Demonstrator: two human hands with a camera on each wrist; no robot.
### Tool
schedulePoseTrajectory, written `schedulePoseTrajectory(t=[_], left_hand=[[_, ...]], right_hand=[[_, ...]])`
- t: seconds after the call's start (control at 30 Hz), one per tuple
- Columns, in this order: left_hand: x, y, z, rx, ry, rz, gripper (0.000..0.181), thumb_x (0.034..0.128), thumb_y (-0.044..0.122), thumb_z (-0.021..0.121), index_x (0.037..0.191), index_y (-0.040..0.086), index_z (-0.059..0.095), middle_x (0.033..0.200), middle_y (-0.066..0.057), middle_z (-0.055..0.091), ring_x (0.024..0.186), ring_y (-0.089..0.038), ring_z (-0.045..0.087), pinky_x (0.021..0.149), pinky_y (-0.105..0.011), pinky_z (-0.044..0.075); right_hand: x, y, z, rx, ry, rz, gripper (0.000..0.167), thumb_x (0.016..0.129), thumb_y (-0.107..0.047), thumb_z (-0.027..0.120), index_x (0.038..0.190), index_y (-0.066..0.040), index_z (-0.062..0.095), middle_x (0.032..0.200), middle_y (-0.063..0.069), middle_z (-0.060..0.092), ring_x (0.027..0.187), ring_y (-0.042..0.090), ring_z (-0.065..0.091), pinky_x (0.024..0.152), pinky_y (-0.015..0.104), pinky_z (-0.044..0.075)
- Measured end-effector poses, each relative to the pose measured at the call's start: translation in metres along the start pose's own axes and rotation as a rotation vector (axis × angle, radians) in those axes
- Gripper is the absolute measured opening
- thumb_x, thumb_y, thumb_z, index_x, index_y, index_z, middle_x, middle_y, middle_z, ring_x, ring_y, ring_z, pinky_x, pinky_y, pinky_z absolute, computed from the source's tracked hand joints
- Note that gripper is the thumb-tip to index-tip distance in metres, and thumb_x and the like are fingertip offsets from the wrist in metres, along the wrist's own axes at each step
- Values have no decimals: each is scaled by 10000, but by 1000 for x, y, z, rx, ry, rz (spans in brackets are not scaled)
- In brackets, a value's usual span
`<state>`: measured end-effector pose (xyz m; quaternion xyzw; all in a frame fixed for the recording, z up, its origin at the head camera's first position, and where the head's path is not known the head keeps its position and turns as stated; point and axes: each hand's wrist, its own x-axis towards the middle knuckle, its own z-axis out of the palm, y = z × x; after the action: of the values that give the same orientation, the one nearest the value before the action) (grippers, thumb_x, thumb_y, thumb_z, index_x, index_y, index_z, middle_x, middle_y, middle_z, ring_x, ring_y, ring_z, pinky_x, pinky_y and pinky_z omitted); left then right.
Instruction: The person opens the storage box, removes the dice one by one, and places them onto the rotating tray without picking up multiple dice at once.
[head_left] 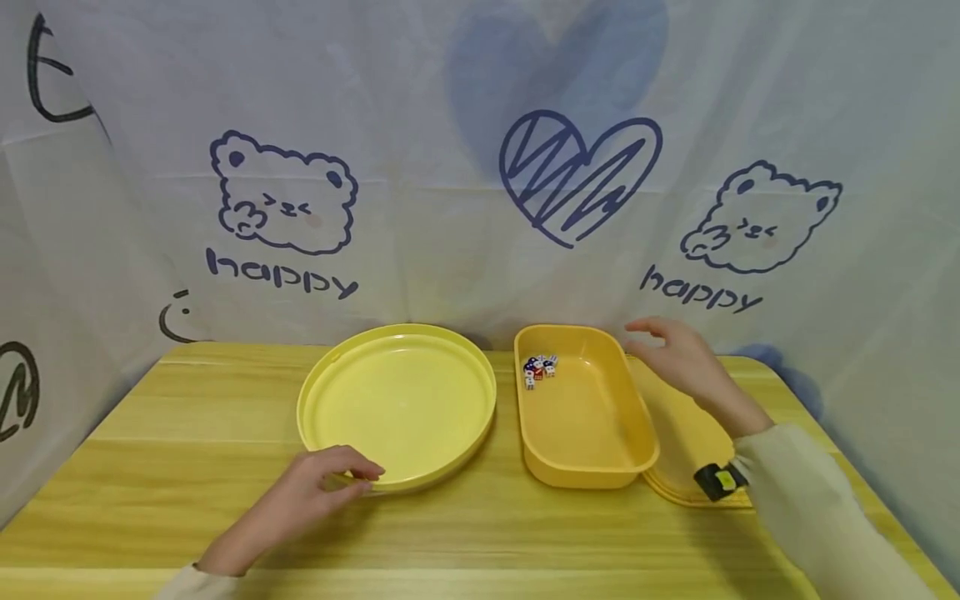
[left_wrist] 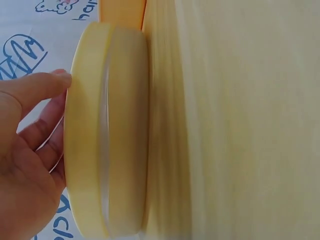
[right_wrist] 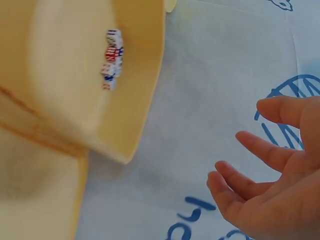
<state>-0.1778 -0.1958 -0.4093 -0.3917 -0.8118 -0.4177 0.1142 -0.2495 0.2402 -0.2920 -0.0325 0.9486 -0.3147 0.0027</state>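
Observation:
My left hand [head_left: 300, 500] is at the near rim of a round yellow container [head_left: 405, 408], its fingers loosely bent over the edge. In the left wrist view the thumb of that hand [left_wrist: 30, 130] meets the rim of the container [left_wrist: 125, 130]; whether it presses there I cannot tell. My right hand [head_left: 693, 367], fingers spread and holding nothing, hovers beyond the right side of an orange-yellow rectangular box [head_left: 592, 475]. Several small dice [head_left: 537, 371] lie in the box's far left corner, and the right wrist view shows the dice [right_wrist: 111, 60] too. Both hands are apart from the dice.
A flat orange-yellow lid [head_left: 678, 433] lies right of the box, partly under the right forearm. Behind the wooden table [head_left: 480, 550] hangs a pale cloth [head_left: 435, 233] with bear and heart drawings. A black strap with a yellow square [head_left: 722, 481] is on the right wrist.

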Motion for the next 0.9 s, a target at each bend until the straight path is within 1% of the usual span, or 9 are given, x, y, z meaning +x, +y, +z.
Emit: schedulePoseTrajectory(t=[0.13,0.2,0.3,0.4,0.5,0.53,0.73,0.77,0.9], left_hand=[[0,0,3,22,16,15,227,779,-90,729,950,60,714,891,-9,691,802,-84,625,663,-259,537],[0,0,4,33,15,7,222,781,-80,733,945,70,720,888,4,685,799,-80,620,666,-257,533],[-1,-1,5,40,12,3,214,784,-78,734,941,67,726,881,6,674,797,-87,617,645,-259,529],[-2,0,6,43,11,-5,215,784,-80,734,940,67,729,878,11,667,796,-86,617,634,-259,529],[-1,0,7,51,16,-1,216,781,-79,737,939,69,731,873,17,665,790,-83,613,637,-260,528],[-1,0,7,48,15,-2,213,783,-76,736,940,68,731,873,18,664,791,-81,613,636,-258,528],[0,1,9,30,10,-14,204,792,-68,728,941,72,734,875,33,658,802,-57,601,619,-246,520],[0,1,9,32,10,-16,205,793,-66,728,942,75,736,876,38,658,802,-54,598,619,-246,517],[1,2,9,36,5,-16,198,800,-53,728,946,80,738,882,44,657,805,-55,592,627,-249,510]], right_hand=[[20,-16,0,29,-37,30,494,990,-303,500,1389,-15,465,1427,234,419,1273,416,395,1018,570,354],[29,-21,3,64,-42,19,476,991,-279,501,1388,-17,470,1409,222,442,1252,398,418,1017,542,371],[43,-25,11,133,-44,-22,439,1002,-229,507,1380,-8,482,1377,210,481,1201,365,468,1007,488,405],[58,-23,21,206,-47,-67,395,1003,-169,523,1352,15,508,1342,204,520,1158,346,508,995,449,426],[71,-18,32,281,-32,-59,365,993,-146,549,1318,21,537,1307,192,549,1125,334,528,978,435,442],[80,-9,37,312,-21,-63,355,977,-161,586,1294,-1,567,1278,169,573,1090,310,544,948,414,466],[98,9,59,435,16,38,326,964,-124,602,1266,0,590,1261,161,576,1095,313,530,965,391,453],[95,5,61,440,19,67,327,975,-98,573,1276,29,571,1281,186,557,1121,334,515,995,408,429],[100,14,74,466,49,107,316,961,-68,585,1251,57,589,1272,212,561,1081,309,523,960,395,448]])
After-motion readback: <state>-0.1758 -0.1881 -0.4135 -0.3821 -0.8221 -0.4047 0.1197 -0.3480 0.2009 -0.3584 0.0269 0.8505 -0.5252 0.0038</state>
